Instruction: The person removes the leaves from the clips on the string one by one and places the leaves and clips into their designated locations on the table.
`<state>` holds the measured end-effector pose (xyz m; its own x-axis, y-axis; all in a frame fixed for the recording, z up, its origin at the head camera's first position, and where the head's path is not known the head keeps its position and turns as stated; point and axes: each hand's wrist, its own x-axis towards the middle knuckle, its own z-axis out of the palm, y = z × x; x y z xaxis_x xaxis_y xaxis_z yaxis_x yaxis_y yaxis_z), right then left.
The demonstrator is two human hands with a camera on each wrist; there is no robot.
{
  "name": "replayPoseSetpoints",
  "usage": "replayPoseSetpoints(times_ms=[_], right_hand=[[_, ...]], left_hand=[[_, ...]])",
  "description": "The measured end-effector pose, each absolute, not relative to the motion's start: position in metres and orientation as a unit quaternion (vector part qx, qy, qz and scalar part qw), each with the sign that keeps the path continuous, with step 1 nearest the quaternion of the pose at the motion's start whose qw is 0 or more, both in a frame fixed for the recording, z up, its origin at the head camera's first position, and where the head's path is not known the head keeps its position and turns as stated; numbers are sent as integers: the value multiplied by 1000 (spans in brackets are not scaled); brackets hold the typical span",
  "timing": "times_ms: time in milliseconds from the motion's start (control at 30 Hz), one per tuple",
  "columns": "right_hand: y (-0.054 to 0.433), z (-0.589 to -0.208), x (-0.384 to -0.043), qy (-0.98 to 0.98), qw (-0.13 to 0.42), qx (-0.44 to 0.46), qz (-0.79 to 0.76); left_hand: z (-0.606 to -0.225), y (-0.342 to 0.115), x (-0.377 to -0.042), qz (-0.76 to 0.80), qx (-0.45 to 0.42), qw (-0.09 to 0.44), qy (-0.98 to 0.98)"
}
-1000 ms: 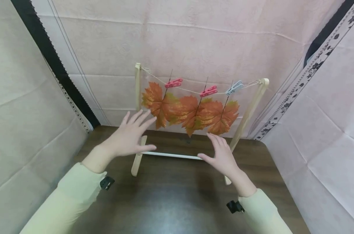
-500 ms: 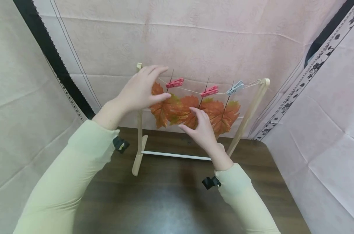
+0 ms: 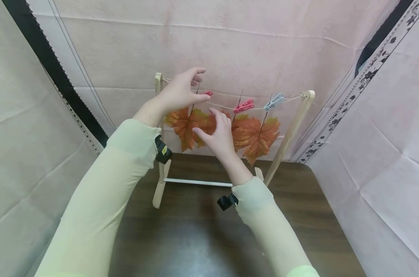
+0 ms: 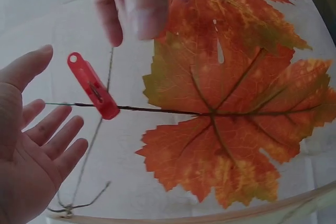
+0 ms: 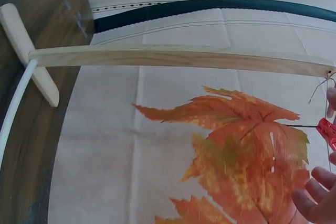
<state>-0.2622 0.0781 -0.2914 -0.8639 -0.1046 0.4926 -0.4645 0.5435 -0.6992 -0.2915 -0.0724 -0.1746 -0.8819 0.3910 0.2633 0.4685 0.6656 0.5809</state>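
My left hand (image 3: 176,90) is beside the leftmost red clothespin (image 4: 93,86), thumb and fingers spread apart and not gripping it. That clothespin holds the stem of an orange leaf (image 4: 210,114) on a thin string; in the head view the left hand hides most of it. My right hand (image 3: 218,134) is raised in front of the leaves, lower and to the right, thumb apart from the fingers and nothing held. A second red clothespin (image 3: 243,106) and a light blue clothespin (image 3: 274,102) hold up other orange leaves (image 3: 256,136).
The string runs between two wooden posts (image 3: 290,134) of a stand, joined low down by a white rod (image 3: 197,182). It stands on a dark wooden table (image 3: 182,238). Pale cloth (image 3: 247,50) hangs behind and on both sides.
Both hands have risen toward the string. The left hand went up and right to the leftmost clothespin; the right hand went up and left across the leaves. Clothespins and leaves still hang in place.
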Motion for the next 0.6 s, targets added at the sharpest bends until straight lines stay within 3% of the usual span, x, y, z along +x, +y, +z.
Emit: replayPoseSetpoints(times_ms=[200, 600], right_hand=[[70, -289, -271, -850, 175, 138, 477], [63, -290, -282, -843, 111, 129, 510]], left_hand=[[-184, -73, -303, -369, -239, 19, -898], [-183, -70, -306, -328, -283, -4, -901]])
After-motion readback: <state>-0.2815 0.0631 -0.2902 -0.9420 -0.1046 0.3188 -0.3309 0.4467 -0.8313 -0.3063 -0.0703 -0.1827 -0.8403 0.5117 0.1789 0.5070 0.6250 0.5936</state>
